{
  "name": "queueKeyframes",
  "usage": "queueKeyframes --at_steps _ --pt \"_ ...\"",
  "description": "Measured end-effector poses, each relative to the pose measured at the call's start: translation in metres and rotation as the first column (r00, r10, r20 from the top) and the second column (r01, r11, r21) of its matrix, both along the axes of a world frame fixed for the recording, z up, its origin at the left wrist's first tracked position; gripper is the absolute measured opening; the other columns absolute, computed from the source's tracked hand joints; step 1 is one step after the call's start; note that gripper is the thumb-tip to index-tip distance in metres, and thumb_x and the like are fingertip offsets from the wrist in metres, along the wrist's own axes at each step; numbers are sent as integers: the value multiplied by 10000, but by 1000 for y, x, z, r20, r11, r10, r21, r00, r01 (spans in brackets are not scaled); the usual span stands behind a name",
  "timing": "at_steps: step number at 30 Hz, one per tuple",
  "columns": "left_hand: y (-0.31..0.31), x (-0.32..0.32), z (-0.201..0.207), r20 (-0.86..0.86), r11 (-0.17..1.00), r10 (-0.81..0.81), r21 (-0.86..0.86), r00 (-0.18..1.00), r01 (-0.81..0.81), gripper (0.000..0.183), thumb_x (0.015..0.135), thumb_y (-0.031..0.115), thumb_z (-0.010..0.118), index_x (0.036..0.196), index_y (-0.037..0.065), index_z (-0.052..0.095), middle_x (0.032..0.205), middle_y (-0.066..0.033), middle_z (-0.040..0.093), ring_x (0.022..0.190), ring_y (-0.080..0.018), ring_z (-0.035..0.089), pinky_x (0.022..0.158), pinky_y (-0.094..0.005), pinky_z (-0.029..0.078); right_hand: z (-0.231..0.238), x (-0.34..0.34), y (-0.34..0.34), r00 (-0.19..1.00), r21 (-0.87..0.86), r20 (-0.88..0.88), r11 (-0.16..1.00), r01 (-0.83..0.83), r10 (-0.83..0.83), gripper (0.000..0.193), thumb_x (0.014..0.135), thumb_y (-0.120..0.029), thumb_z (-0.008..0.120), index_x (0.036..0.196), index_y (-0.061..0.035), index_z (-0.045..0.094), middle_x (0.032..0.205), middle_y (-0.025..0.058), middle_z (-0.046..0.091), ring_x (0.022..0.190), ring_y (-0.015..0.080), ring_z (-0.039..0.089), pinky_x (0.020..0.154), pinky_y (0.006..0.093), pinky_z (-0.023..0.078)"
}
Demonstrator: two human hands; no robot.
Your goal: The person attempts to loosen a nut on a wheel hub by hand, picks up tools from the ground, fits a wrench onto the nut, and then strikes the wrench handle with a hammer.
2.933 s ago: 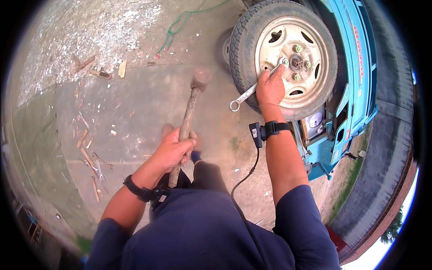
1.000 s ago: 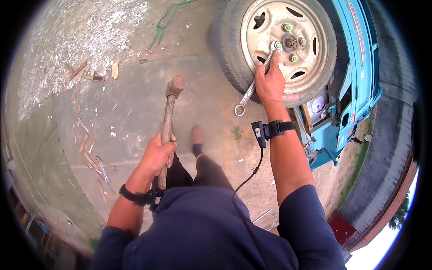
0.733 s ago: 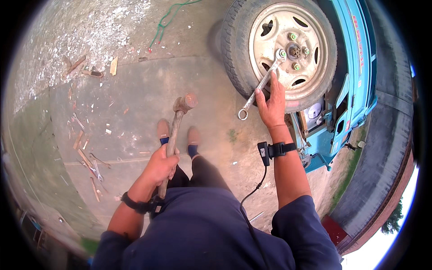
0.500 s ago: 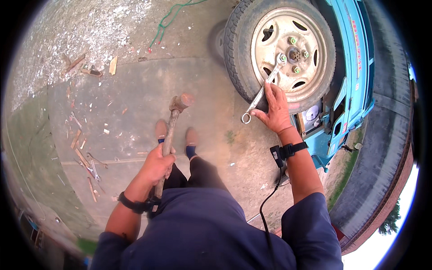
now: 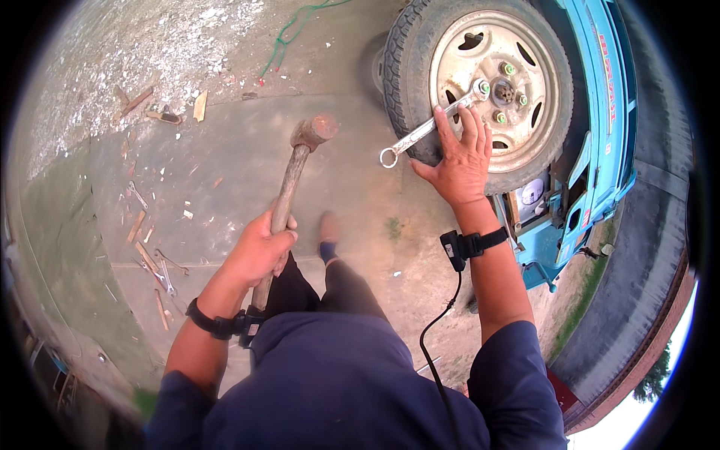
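My left hand (image 5: 262, 247) is wrapped round the wooden handle of a hammer (image 5: 292, 176). The hammer's rusty, heavy head points up and away from me. At the right, a combination wrench (image 5: 427, 130) has its far end on a nut of the wheel (image 5: 450, 45). Its ring end sticks out left past the tyre. My right hand (image 5: 463, 159) lies against the wheel just below the wrench, fingers stretched and spread. The index fingertip is at the wrench's shaft, but the hand is not closed round it. Several more nuts (image 5: 508, 68) surround the hub.
A light-blue vehicle body (image 5: 611, 90) stands right of the wheel. Several tools, including a wrench (image 5: 166, 279), and wood scraps (image 5: 146, 255) lie on the concrete at left. A green rope (image 5: 283, 37) lies farther off, beside white debris (image 5: 187, 37). A cable (image 5: 427, 337) hangs from my right wrist strap.
The wrench has swung so its ring end sits farther left and higher. My right fingers have spread out from the shaft. The hammer has moved slightly up and right.
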State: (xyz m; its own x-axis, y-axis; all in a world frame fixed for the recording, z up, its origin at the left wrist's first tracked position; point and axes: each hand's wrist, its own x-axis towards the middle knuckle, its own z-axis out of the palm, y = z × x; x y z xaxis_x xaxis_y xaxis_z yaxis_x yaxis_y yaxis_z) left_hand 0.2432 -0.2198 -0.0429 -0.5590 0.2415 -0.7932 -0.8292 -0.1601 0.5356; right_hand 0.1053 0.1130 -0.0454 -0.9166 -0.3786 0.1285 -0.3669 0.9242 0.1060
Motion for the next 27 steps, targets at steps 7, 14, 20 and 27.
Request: queueKeyframes --at_steps 7,14,20,27 --pt "24 -10 12 5 991 -128 49 992 128 168 928 48 565 1076 36 487 620 -8 482 420 -103 455 398 -280 399 -26 -17 -6 999 -295 5 955 -39 42 963 592 -397 883 1424 -119 485 1549 167 362 1478 408 281 1168 590 270" --pt "-4 -28 15 -7 1000 -31 -1 999 31 168 933 59 574 1079 40 494 622 -6 474 421 -97 443 388 -275 375 -32 -33 -37 992 -372 -112 928 14 -60 911 626 -407 868 1381 -67 487 1476 214 393 1436 440 304 1161 546 293" --pt "-28 -100 27 -231 963 236 -74 944 -259 147 938 98 579 1053 52 499 646 9 462 438 -89 426 396 -269 362 -31 -37 -39 990 -399 -112 916 39 -91 899 608 -425 878 1351 -58 528 1470 211 394 1443 432 290 1165 531 292" --pt "-12 -59 25 -26 939 -337 -83 941 334 137 950 94 578 1054 50 502 625 2 484 444 -90 451 408 -275 377 -32 -35 -41 991 -396 -52 914 91 -121 944 547 -399 914 1331 -33 536 1452 199 435 1451 425 283 1180 519 290"
